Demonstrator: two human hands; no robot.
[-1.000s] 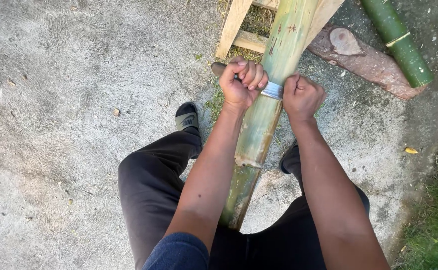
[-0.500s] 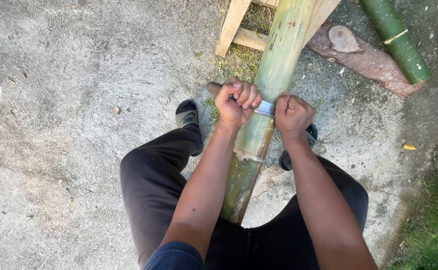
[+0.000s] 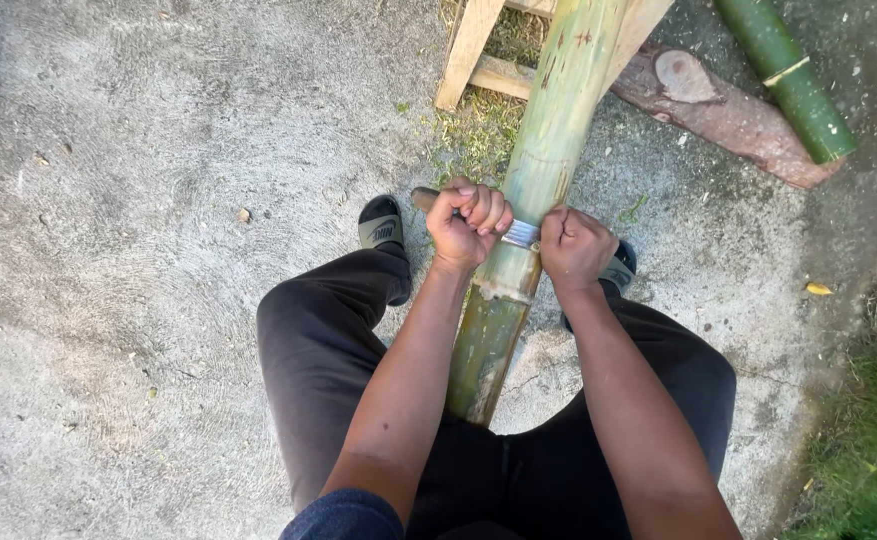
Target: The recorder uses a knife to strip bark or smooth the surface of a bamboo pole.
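Both fists have come nearer along the bamboo pole (image 3: 548, 170): left hand (image 3: 468, 222) closed on the wooden handle (image 3: 424, 198), right hand (image 3: 576, 247) clenched on the blade (image 3: 520, 234) across it, so the pull stays level.

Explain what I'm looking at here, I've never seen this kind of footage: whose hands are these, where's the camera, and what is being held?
This is one picture from a camera worn on a person's head, looking down at their own arms, legs and feet. There is no machine here. The person stands astride a long bamboo pole that slants from between their legs up to a wooden frame. Both hands grip a two-handled blade laid across the pole: the left hand is closed on its wooden handle, the right hand on the other end, which is hidden in the fist. Only a short piece of metal shows between them. On the concrete ground beyond lie a cut log and a greener bamboo piece. Grass edges the right side.
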